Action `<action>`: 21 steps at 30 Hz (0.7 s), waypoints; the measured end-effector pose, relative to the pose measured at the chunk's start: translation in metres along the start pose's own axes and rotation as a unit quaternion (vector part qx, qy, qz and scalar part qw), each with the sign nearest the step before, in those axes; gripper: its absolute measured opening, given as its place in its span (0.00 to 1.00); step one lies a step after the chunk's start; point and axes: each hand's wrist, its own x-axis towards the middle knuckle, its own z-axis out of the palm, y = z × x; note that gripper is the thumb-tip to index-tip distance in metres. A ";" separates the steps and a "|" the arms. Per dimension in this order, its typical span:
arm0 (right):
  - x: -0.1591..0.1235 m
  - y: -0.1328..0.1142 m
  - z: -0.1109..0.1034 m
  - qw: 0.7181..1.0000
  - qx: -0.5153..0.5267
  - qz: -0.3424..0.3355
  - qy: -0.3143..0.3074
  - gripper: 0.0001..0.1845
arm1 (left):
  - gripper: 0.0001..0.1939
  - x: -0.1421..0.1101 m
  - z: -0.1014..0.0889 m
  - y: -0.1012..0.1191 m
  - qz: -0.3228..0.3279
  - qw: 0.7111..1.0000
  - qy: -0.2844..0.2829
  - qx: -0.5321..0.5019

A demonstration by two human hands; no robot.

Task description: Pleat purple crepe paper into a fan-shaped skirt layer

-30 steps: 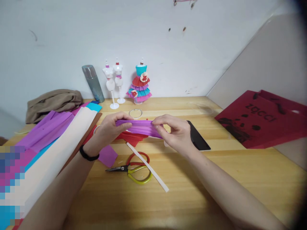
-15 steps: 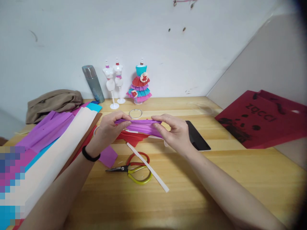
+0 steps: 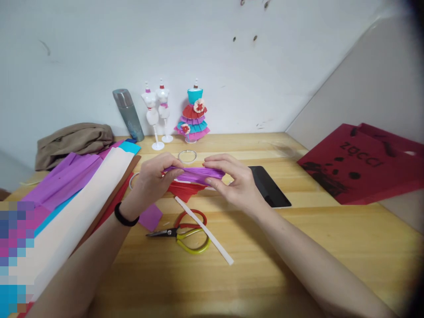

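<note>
A strip of purple crepe paper (image 3: 197, 175), gathered into narrow folds, is stretched between my two hands above the table. My left hand (image 3: 155, 173) pinches its left end between thumb and fingers. At the other end, my right hand (image 3: 232, 179) grips it with the thumb below and the fingers on top. Red pleated paper (image 3: 187, 190) lies just beneath. Nearer to me are scissors (image 3: 177, 232) with one red and one yellow handle, crossed by a thin white strip (image 3: 207, 234). A small purple paper piece (image 3: 151, 217) lies by my left wrist.
Coloured paper sheets (image 3: 96, 190) are piled at left, near a brown cloth (image 3: 74, 143). Behind stand a bottle (image 3: 128, 115), two white mannequins (image 3: 152, 117) and a dressed mannequin (image 3: 194, 117). A metal ring (image 3: 187, 156), black tablet (image 3: 272, 187) and red bag (image 3: 361, 165) are also there.
My right hand has moved slightly left, closer to my left hand. The purple paper between them is bunched into a narrower bundle, and more of the tablet shows.
</note>
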 end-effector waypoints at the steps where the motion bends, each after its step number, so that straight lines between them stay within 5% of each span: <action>1: 0.000 0.000 0.000 1.000 0.001 -0.002 0.000 0.10 | 0.05 0.000 0.000 0.001 0.000 1.000 0.001 0.001; 11: 0.000 -0.003 0.000 1.000 -0.002 0.023 -0.008 0.09 | 0.07 -0.002 0.001 0.003 0.036 0.999 0.004 0.009; 21: -0.005 0.007 0.004 0.982 -0.152 -0.109 -0.007 0.15 | 0.06 -0.002 0.001 0.010 -0.022 0.999 -0.011 -0.032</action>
